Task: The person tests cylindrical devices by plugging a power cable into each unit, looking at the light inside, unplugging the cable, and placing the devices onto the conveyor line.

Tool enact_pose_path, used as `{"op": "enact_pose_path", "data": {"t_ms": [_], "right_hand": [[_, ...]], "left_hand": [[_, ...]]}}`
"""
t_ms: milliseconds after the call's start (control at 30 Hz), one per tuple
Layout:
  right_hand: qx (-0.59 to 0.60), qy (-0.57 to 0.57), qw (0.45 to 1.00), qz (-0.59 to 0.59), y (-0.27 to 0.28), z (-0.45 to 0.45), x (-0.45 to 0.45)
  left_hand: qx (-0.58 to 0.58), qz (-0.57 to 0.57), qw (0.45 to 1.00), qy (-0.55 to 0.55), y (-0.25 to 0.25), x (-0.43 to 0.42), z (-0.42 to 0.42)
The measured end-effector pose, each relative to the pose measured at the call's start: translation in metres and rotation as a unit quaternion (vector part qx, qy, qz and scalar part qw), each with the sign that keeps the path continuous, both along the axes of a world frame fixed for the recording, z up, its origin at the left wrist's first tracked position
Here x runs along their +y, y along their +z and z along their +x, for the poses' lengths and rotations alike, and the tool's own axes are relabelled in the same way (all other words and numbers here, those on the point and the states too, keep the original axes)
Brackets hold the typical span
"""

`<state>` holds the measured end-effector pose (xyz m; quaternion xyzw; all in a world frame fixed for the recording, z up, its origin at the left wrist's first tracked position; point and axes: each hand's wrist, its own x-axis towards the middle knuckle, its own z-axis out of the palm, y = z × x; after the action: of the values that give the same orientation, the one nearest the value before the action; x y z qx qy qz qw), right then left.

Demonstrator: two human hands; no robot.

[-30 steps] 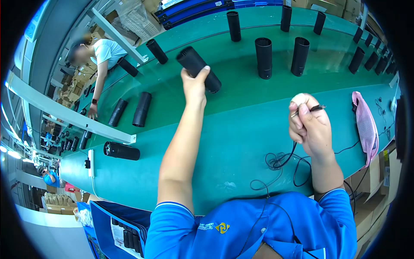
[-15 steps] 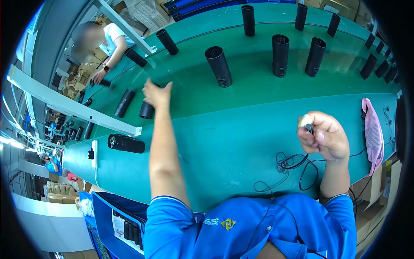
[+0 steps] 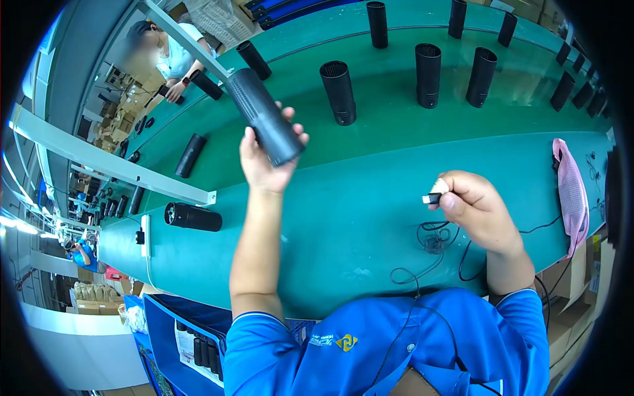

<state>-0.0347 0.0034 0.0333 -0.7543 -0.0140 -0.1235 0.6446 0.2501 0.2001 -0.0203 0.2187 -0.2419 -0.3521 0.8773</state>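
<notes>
Left hand (image 3: 265, 175): fingers clamped around the lower half of a black tube (image 3: 252, 99), thumb on one side, fingertips showing along the other. Tube tilted, slotted end towards the far left, plain end near the palm; held above the dark green strip (image 3: 383, 142) that runs along the far edge of the counter (image 3: 356, 237).

Right hand (image 3: 481, 211): thumb and forefinger pinched together on a small plug (image 3: 434, 197), over the right half of the counter. Bright end of plug sticks out to the left. Plug and held tube well apart.

Tangled cable (image 3: 433, 243) lies below the right hand, towards the counter's near edge. Pink pouch (image 3: 572, 201) at the right end. One tube (image 3: 194, 218) lies on its side by the far left corner, near a white power strip (image 3: 144, 236) at the left end.

On the dark green strip: three upright tubes (image 3: 428, 78) opposite the middle of the counter; another tube (image 3: 191, 156) lying down further left. Beyond it, a co-worker's hand (image 3: 176, 91) beside a dark piece; whether its fingers grip, cannot tell.
</notes>
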Motion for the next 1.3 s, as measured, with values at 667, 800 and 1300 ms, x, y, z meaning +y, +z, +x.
{"op": "enact_pose_path", "data": {"t_ms": [667,800,1300], "right_hand": [[-0.06,-0.052,0.981,-0.179,0.005,-0.002,0.022],[-0.047,-0.033,0.983,-0.173,0.003,0.0,0.026],[-0.004,-0.026,0.969,-0.246,0.0,0.001,0.029]], "left_hand": [[-0.009,-0.063,0.997,-0.047,0.006,-0.048,-0.138],[-0.086,-0.036,0.996,0.006,0.007,-0.046,-0.144],[-0.348,0.083,0.929,0.091,0.003,-0.031,-0.151]]}}
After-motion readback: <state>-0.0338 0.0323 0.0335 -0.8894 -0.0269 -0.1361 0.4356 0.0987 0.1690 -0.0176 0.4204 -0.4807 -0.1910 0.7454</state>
